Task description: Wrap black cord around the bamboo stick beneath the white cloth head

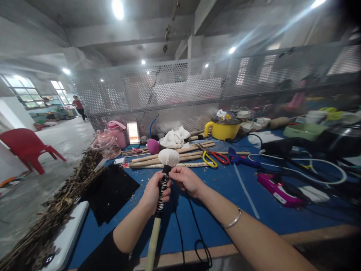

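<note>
My left hand (156, 191) is wrapped round the handle of a stick with a round, white cloth-covered head (169, 156). Black cord in a criss-cross pattern binds the upper handle, and the bare pale wooden stick (153, 241) runs down toward me. Just under the head, my right hand (186, 180) pinches the black cord at the neck, thumb and fingers together. Two lengths of black cord (194, 214) hang from there across the blue table (225, 222) and loop over its front edge.
Several wooden sticks (186, 155) lie behind the hands, beside yellow-handled scissors (210, 160), red-handled scissors (221, 158) and a blue glue gun (242, 159). A yellow pot (225, 130) stands at the back. Black cloth (109, 192) and dried stems (56, 210) lie left, a magenta power strip (279, 192) right.
</note>
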`<state>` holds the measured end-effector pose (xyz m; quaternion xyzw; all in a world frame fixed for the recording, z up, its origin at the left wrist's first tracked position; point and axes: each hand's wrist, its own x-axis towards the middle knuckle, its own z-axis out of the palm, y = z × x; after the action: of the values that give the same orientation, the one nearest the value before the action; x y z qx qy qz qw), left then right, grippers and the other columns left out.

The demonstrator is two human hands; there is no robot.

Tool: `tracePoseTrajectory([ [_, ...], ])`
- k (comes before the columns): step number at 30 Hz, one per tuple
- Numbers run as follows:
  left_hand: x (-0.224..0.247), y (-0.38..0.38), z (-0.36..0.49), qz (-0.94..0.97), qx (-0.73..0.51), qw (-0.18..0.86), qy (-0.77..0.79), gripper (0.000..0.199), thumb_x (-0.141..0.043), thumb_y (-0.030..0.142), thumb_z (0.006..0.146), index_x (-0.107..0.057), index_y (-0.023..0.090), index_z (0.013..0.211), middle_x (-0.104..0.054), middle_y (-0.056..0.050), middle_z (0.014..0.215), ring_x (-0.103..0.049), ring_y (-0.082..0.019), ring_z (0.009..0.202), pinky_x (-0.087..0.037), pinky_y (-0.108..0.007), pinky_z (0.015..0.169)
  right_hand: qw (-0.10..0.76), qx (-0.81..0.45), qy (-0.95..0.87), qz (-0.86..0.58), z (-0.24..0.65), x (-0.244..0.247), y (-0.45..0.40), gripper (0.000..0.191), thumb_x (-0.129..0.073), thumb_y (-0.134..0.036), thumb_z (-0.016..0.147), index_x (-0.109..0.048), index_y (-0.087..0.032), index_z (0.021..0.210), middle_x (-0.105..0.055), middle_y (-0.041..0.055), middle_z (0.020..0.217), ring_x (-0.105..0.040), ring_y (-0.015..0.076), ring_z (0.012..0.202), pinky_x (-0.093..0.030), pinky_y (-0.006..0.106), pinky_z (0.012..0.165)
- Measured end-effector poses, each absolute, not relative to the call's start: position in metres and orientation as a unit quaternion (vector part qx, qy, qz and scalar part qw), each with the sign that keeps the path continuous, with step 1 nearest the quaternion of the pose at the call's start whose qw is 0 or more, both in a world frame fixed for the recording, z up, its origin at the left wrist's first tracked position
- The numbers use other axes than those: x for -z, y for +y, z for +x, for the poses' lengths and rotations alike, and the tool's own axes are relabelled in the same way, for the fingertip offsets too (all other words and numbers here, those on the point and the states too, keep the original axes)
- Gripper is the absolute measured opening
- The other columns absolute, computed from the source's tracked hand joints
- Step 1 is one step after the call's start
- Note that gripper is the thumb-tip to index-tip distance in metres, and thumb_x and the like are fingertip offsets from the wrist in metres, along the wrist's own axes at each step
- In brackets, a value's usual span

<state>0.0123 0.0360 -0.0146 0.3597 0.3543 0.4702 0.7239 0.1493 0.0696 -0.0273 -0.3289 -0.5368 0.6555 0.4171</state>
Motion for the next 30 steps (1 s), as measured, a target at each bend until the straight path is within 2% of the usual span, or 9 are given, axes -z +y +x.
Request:
tracePoseTrajectory([
  [7, 0.011, 0.036, 0.011, 0.382, -0.441, 0.701, 0.411, 0.029, -0.047, 0.044, 0.078, -0.042, 0.016, 0.07, -0.042, 0.004, 0.057, -0.029, -0.002, 0.036, -0.021, -0.014, 0.031, 0.404, -0.635, -0.566, -0.337, 0.151, 0.029, 0.072, 0.033, -0.066, -0.044, 0.068, -0.048, -0.017, 0.064, -0.04, -0.0087, 0.04, -0.022, 0.0031, 0.029, -0.012, 0.018, 0.029],
  [13, 0.013, 0.035, 0.011, 0.486, -0.459, 0.594, 0.447, 0.028, -0.05, 0.046, 0.077, -0.045, 0.019, 0.08, -0.044, 0.005, 0.06, -0.036, -0.005, 0.037, -0.028, -0.016, 0.031, 0.399, -0.657, -0.541, -0.34, 0.148, 0.03, 0.071, 0.037, -0.063, -0.049, 0.07, -0.045, -0.017, 0.063, -0.031, -0.0106, 0.04, -0.019, 0.0032, 0.031, -0.012, 0.017, 0.03],
  [16, 0.018, 0.036, 0.011, 0.512, -0.463, 0.558, 0.462, 0.027, -0.048, 0.046, 0.078, -0.046, 0.019, 0.08, -0.044, 0.005, 0.059, -0.037, -0.006, 0.038, -0.029, -0.017, 0.03, 0.417, -0.705, -0.447, -0.361, 0.147, 0.03, 0.071, 0.039, -0.059, -0.055, 0.072, -0.048, -0.017, 0.071, -0.045, -0.0062, 0.05, -0.038, 0.0053, 0.038, -0.028, 0.016, 0.035],
  [18, 0.021, 0.037, 0.01, 0.517, -0.465, 0.545, 0.469, 0.027, -0.047, 0.046, 0.079, -0.047, 0.019, 0.08, -0.044, 0.005, 0.059, -0.037, -0.006, 0.038, -0.029, -0.017, 0.03, 0.43, -0.746, -0.373, -0.344, 0.147, 0.028, 0.071, 0.04, -0.058, -0.056, 0.072, -0.051, -0.017, 0.078, -0.055, -0.001, 0.062, -0.053, 0.0089, 0.052, -0.042, 0.02, 0.048],
  [20, 0.022, 0.038, 0.009, 0.521, -0.467, 0.53, 0.479, 0.028, -0.047, 0.047, 0.079, -0.048, 0.019, 0.081, -0.043, 0.005, 0.057, -0.037, -0.007, 0.037, -0.029, -0.018, 0.031, 0.417, -0.787, -0.339, -0.303, 0.147, 0.027, 0.07, 0.037, -0.062, -0.05, 0.071, -0.052, -0.017, 0.084, -0.059, 0.0015, 0.07, -0.058, 0.0113, 0.063, -0.046, 0.024, 0.06],
  [22, 0.021, 0.038, 0.008, 0.53, -0.466, 0.511, 0.491, 0.028, -0.046, 0.047, 0.079, -0.049, 0.019, 0.083, -0.042, 0.006, 0.053, -0.036, -0.007, 0.036, -0.03, -0.019, 0.031, 0.401, -0.798, -0.356, -0.274, 0.147, 0.026, 0.068, 0.033, -0.068, -0.039, 0.069, -0.052, -0.017, 0.089, -0.06, 0.0012, 0.072, -0.06, 0.012, 0.066, -0.047, 0.025, 0.064],
  [25, 0.021, 0.038, 0.007, 0.549, -0.462, 0.485, 0.501, 0.027, -0.046, 0.046, 0.08, -0.049, 0.019, 0.083, -0.04, 0.006, 0.05, -0.036, -0.008, 0.035, -0.029, -0.019, 0.031, 0.388, -0.778, -0.408, -0.28, 0.146, 0.025, 0.065, 0.029, -0.069, -0.023, 0.064, -0.051, -0.017, 0.086, -0.059, -0.001, 0.067, -0.057, 0.0104, 0.06, -0.046, 0.025, 0.061],
  [27, 0.02, 0.037, 0.008, 0.556, -0.46, 0.484, 0.495, 0.027, -0.046, 0.046, 0.08, -0.049, 0.019, 0.082, -0.04, 0.006, 0.051, -0.037, -0.008, 0.035, -0.03, -0.018, 0.031, 0.37, -0.772, -0.427, -0.291, 0.146, 0.023, 0.064, 0.024, -0.068, -0.018, 0.061, -0.048, -0.016, 0.076, -0.052, -0.0047, 0.055, -0.047, 0.0061, 0.047, -0.041, 0.019, 0.049],
  [30, 0.018, 0.035, 0.011, 0.533, -0.465, 0.51, 0.49, 0.026, -0.048, 0.045, 0.078, -0.048, 0.019, 0.08, -0.041, 0.005, 0.054, -0.037, -0.007, 0.037, -0.029, -0.018, 0.031, 0.335, -0.767, -0.45, -0.312, 0.147, 0.02, 0.064, 0.025, -0.066, -0.022, 0.063, -0.042, -0.017, 0.069, -0.035, -0.0108, 0.045, -0.021, 0.0009, 0.034, -0.015, 0.013, 0.033],
])
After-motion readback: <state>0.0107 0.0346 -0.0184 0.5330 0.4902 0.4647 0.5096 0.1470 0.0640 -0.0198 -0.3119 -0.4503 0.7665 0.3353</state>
